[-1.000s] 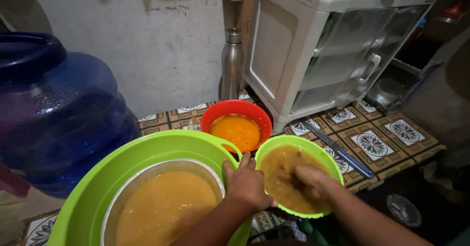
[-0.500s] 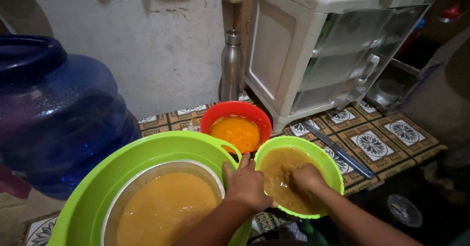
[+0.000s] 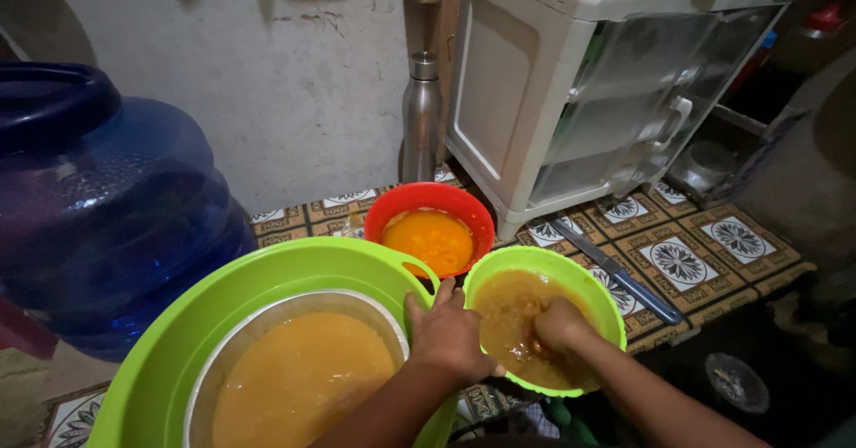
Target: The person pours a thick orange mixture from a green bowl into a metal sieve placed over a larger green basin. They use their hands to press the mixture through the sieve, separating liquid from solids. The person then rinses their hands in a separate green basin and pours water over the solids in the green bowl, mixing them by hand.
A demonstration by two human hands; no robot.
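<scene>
Right hand (image 3: 557, 323) fingertips under murky liquid (image 3: 508, 319)

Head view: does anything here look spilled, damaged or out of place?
Nothing looks spilled. One oddity: a knife lies loose on the patterned mat, right beside the small green bowl the right hand is working in.

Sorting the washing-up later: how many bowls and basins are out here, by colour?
Green: 2, the big basin and the small bowl with the right hand in it and the left hand at its rim
Red: 1, the bowl
Metal: 1, the bowl inside the basin
Total: 4
</scene>
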